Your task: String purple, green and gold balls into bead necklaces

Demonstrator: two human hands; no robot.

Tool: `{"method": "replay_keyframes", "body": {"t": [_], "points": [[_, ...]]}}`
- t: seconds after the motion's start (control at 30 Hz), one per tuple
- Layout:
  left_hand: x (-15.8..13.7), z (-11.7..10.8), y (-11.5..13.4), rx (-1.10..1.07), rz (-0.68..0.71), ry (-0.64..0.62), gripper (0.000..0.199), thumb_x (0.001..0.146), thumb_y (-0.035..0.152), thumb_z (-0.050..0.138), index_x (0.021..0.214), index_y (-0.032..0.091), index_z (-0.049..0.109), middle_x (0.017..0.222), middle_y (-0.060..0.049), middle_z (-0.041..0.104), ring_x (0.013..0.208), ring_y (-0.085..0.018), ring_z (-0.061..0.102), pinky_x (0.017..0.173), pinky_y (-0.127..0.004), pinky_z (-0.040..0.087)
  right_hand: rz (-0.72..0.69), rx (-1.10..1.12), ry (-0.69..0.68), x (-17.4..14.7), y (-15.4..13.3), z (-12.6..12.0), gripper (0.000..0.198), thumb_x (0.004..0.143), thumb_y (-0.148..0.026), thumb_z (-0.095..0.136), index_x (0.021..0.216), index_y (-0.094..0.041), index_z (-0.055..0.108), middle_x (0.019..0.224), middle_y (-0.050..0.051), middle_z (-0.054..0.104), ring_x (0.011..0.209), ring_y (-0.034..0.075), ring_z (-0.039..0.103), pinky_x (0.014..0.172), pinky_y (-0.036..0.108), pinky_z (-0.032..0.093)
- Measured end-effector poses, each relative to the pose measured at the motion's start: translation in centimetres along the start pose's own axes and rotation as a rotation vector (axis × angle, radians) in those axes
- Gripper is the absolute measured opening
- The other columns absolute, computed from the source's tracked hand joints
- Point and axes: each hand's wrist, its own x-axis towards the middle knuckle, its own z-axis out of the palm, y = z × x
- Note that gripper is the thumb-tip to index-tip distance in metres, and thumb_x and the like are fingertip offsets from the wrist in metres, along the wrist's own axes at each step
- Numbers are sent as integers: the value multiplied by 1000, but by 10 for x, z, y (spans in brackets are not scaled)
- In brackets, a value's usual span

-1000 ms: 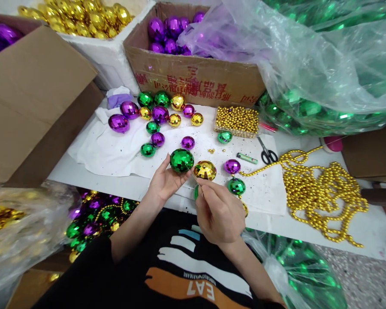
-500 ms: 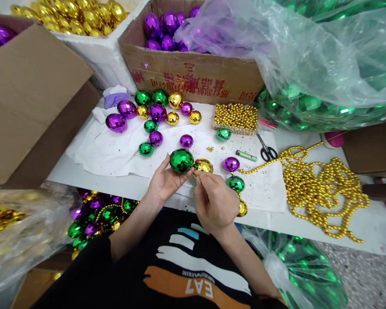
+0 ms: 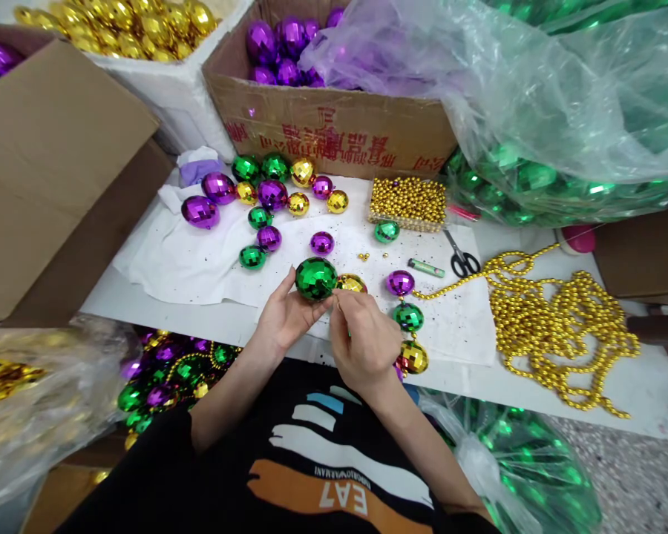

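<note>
My left hand (image 3: 290, 317) is closed round a large shiny green ball (image 3: 315, 278), holding it just over the cloth. At the ball's right end my right hand (image 3: 366, 343) pinches something too thin and small to make out. A gold ball (image 3: 352, 282) shows behind my right fingers, close to the green one. To the right of that hand, a purple ball (image 3: 400, 283), a green ball (image 3: 408, 317) and a gold ball (image 3: 413, 357) are joined to a gold bead string (image 3: 450, 288).
Several loose balls lie on the white cloth (image 3: 161, 256). A tray of gold beads (image 3: 407, 202), a green lighter-like tube (image 3: 426, 268) and scissors (image 3: 464, 261) lie behind. Coiled bead string (image 3: 557, 334) covers the right side. A carton (image 3: 334, 122) of purple balls stands at the back.
My right hand has shifted a little left and turned, uncovering more of the gold ball beside it. The green ball in my left hand has moved slightly right.
</note>
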Motion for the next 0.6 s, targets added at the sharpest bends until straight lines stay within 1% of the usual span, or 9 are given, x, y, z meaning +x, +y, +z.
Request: {"method": "replay_keyframes", "body": {"t": [0.1,0.17,0.27,0.33,0.4,0.47,0.53,0.6], "points": [[-5,3,-1,18,-4,-15,49,103,48,38,118,7,61,98,-14,75,85,-21,72,89,-36,58,9,24,-21,-3,2,4,20,93,-6,53,110,-15,57,94,11,75,84,16,71,66,24,52],[-11,6,-2,47,18,-59,45,102,45,40,115,9,63,104,-15,74,92,-23,72,94,-39,57,54,66,-53,-4,2,0,20,93,-5,52,107,-17,58,94,9,74,83,15,70,66,24,52],[-24,7,-5,126,48,-136,43,100,47,47,118,13,65,117,-15,72,105,-28,70,98,-47,55,222,174,-98,-2,2,-20,14,92,-6,54,96,-18,61,84,4,69,75,12,65,64,24,49],[-31,6,-7,207,113,-128,38,97,46,54,116,17,68,118,-12,73,109,-28,69,99,-48,54,368,264,-115,-1,4,-35,12,92,-8,58,87,-18,62,76,1,64,67,10,59,60,23,45],[-33,7,-7,310,273,-95,29,93,41,62,109,19,73,117,-9,74,112,-27,68,99,-44,54,491,340,-135,0,10,-44,11,91,-12,62,82,-19,63,70,-2,60,60,9,53,56,23,42],[-32,11,-3,422,486,-95,24,90,39,67,101,20,76,120,-8,74,118,-27,66,102,-42,53,565,384,-188,0,19,-45,12,92,-17,63,80,-19,64,69,-3,60,58,9,51,55,24,40],[-31,22,6,531,677,-144,22,90,40,67,96,21,78,126,-6,72,125,-27,62,108,-43,50,583,403,-261,2,29,-42,12,95,-21,60,86,-19,68,77,-1,65,67,11,58,62,26,45],[-31,39,15,637,817,-222,22,92,41,65,93,23,79,129,-4,71,131,-27,58,115,-46,44,564,399,-301,7,38,-40,14,98,-25,57,100,-20,70,93,3,71,86,15,65,76,31,50]]}}
